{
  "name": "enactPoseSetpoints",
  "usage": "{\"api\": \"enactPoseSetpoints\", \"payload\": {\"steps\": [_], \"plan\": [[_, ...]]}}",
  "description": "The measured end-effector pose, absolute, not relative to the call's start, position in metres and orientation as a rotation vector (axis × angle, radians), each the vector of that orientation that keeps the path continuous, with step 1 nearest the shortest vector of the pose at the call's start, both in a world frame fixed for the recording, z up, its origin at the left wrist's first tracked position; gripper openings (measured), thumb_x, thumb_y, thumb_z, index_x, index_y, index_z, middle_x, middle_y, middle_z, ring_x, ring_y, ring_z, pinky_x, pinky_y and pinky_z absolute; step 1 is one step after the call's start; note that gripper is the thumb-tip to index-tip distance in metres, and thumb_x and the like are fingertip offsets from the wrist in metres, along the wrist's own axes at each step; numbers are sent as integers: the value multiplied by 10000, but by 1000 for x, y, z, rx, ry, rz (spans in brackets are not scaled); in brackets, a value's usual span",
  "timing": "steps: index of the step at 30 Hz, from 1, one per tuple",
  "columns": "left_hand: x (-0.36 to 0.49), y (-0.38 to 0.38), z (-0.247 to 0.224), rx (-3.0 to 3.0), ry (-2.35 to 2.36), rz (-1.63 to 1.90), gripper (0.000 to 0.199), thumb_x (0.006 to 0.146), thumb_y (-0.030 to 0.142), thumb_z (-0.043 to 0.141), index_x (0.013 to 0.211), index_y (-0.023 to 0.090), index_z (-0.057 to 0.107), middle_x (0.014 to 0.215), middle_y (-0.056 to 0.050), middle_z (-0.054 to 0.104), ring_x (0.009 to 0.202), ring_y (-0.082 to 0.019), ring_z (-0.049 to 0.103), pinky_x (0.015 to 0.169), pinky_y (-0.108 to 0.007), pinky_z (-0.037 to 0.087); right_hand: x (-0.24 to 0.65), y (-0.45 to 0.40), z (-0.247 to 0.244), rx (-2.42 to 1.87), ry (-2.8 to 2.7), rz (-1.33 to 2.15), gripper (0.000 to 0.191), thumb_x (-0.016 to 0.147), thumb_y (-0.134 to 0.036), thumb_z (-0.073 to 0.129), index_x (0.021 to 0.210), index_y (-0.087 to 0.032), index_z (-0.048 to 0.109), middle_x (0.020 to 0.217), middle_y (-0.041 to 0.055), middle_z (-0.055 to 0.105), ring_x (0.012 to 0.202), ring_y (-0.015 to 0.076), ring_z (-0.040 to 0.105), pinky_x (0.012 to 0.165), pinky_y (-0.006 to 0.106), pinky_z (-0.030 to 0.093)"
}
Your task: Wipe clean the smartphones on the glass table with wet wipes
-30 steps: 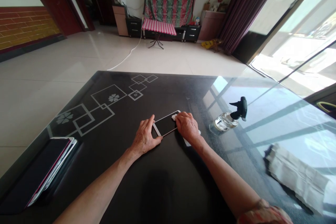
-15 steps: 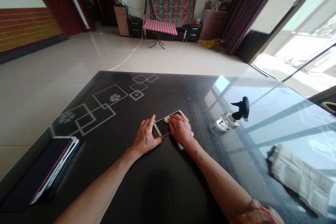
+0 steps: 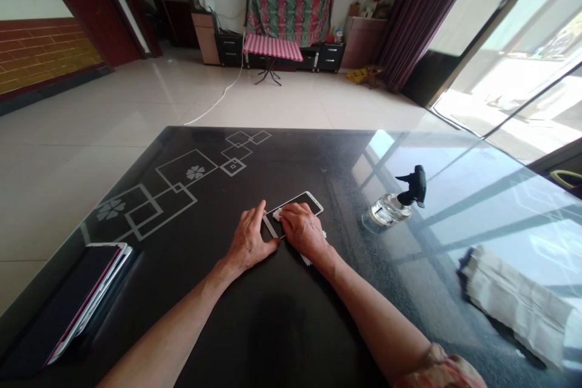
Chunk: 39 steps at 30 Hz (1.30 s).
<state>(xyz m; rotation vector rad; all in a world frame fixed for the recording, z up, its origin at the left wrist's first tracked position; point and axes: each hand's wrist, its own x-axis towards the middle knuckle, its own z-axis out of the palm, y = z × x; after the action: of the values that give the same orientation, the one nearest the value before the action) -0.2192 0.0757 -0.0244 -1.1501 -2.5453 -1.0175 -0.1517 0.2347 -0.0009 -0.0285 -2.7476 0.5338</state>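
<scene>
"Phone (image 3: pixel 310 199) first: where is it?"

"On the dark table (image 3: pixel 282 157), lying flat, well in from both the left edge and the far edge. Its screen is uppermost, dark, in a pale frame."

"And what are you gripping?"

"With my left hand (image 3: pixel 249 235) I pinch the phone's left end, thumb at its near corner and forefinger at its far one. My right hand (image 3: pixel 302 228) is bunched round a white wad (image 3: pixel 277 214), which I hold on the screen; a tip pokes out past my fingers and a ragged end shows below my palm."

"What stands nearby?"

"A clear spray bottle (image 3: pixel 391 211) with a black trigger top, between the phone and the table's right edge. Nearer me, and further towards that edge, lies a folded pale cloth (image 3: pixel 513 303)."

"And on the other side?"

"A stack of flat devices (image 3: pixel 68 303) near the left edge, a dark face on top, a pink rim showing. Beyond it a light pattern (image 3: pixel 195 173) of squares and flowers runs up that edge towards the far left corner."

"Past the far edge?"

"Tiled floor (image 3: pixel 159 103), then a side table (image 3: pixel 273 47) with a red-and-white checked cover, a patterned drape (image 3: pixel 291 3) behind it, and a purple curtain (image 3: pixel 422 18) to the right."
</scene>
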Motion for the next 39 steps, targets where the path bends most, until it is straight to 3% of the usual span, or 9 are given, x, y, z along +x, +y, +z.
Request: {"api": "enactPoseSetpoints", "payload": {"steps": [8, 19, 30, 39], "plan": [[-218, 75, -23, -1139, -2562, -1003, 865, 649, 265, 703, 1422, 117, 342, 1124, -116, 596, 1041, -286, 526, 960, -444, 471, -160, 265, -5, -286, -2678, 416, 261, 967, -253, 466, 926, -226, 723, 1063, 40, 680, 945, 197, 549, 852, 288, 442], [-224, 70, -27, -1129, -2516, -944, 860, 664, 218, 652, 1442, 113, 299, 1136, -124, 599, 1054, -296, 537, 952, -455, 482, -154, 213, -4, 106, -2773, 478, 236, 967, -227, 456, 909, -228, 685, 991, 36, 664, 904, 180, 525, 845, 270, 440], [-237, 66, -27, -1047, -2583, -906, 793, 697, 227, 639, 1423, 117, 340, 1217, -135, 591, 1113, -309, 533, 987, -464, 463, -163, 260, -7, -285, -2675, 425, 258, 965, -262, 459, 954, -234, 715, 1065, 62, 666, 956, 217, 531, 812, 306, 451], [-236, 67, -24, -1018, -2652, -951, 832, 707, 293, 677, 1438, 115, 321, 1284, -150, 572, 1176, -319, 516, 1005, -476, 442, -170, 235, -9, -76, -2712, 414, 258, 965, -229, 438, 955, -213, 695, 1071, 61, 654, 961, 209, 519, 860, 303, 449]]}}
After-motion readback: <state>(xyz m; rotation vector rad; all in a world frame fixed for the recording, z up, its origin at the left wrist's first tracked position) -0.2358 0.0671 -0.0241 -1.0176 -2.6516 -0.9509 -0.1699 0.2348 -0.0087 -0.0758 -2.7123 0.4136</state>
